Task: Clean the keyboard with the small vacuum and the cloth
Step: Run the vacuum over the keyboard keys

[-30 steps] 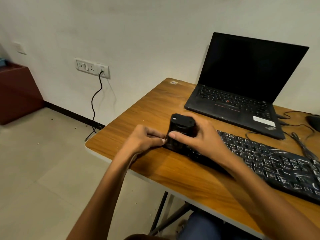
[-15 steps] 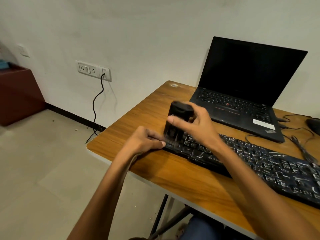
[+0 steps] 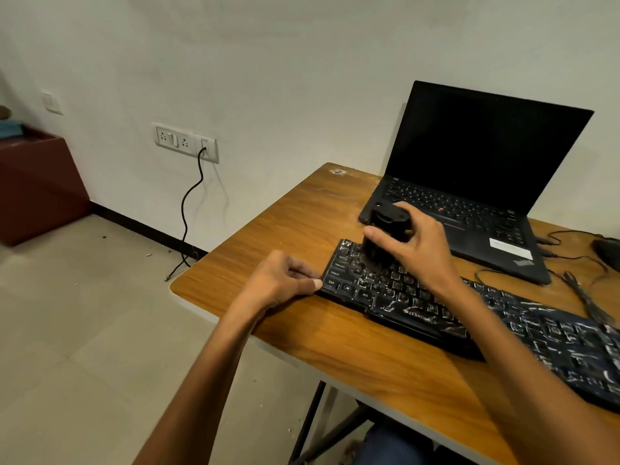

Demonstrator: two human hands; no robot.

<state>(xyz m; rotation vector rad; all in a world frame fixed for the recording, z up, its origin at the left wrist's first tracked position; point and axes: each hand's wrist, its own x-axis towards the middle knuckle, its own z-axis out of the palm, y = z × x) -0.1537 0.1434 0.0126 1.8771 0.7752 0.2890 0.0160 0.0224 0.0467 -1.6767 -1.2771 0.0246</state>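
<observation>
1. Far to the left of the keyboard (image 3: pixel 436 307), a wall socket (image 3: pixel 186 142) carries a black cable (image 3: pixel 189 209) that hangs to the floor. Neither concerns the task.
2. Just left of the keyboard, I see the left hand (image 3: pixel 281 280) with its fingers curled. Thumb and forefinger are pinched on the keyboard's near-left corner, beside the Ctrl key (image 3: pixel 331 282). This hand has held that corner in all three frames.
3. The keyboard lies slantwise on the table (image 3: pixel 302 213). White streaks cover its keys.
4. On the far rows at the keyboard's left end, the small vacuum (image 3: pixel 385 234) stands upright with its base on the keys. The right hand (image 3: pixel 426 250) is clamped round its body, thumb on the near side and fingers wrapped over the far side.
5. Change: one second ago the small vacuum covered the keyboard's left end. It now sits farther back and slightly inward, and the Ctrl and Shift keys are uncovered.
6. My judgement is that the vacuum pass is in its early stage. The streaked keys to the right remain to be covered.
7. Behind the keyboard stands an open laptop (image 3: pixel 469 182) with a dark screen. Right of the keyboard lie loose cables (image 3: pixel 583 297) and a mouse (image 3: pixel 609 251). No cloth is in view.
</observation>
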